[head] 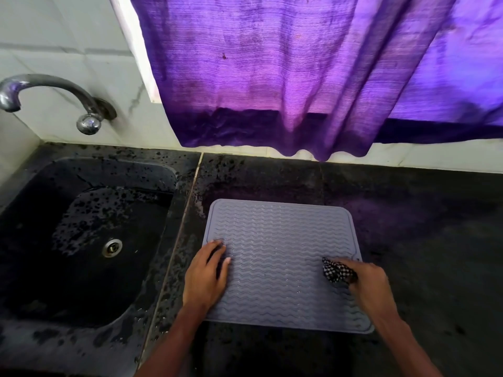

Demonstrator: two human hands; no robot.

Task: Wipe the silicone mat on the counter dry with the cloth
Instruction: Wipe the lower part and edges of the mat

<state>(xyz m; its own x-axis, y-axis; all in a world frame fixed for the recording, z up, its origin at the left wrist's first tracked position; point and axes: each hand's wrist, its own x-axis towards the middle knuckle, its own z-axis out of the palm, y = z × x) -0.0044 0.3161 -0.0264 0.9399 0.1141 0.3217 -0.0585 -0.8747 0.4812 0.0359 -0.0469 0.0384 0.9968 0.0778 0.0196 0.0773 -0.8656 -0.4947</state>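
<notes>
A person is standing at a dark stone worktop (422, 227), looking down at a grey silicone mat (280, 262) with wavy ridges, which is lying flat just right of a wet black sink (40, 240). The left hand (206, 276) is pressing on the mat at its 9 o'clock edge, its fingers (217, 244) lying fairly straight and close together. The right hand (367, 287) is sitting at the mat's 4 o'clock, its fingers curling round a bunched black-and-white checked cloth (336, 270) that is touching the ridges. Small bright specks, probably water, are glinting in the grooves.

Risks, as a judgement: the wadded cloth is likely skimming the ridge tops and leaving droplets in the channels. If the steadying hand is lifting, the mat could be sliding towards the sink at 9 o'clock. The splashed worktop at 10 o'clock could be re-wetting that edge.
</notes>
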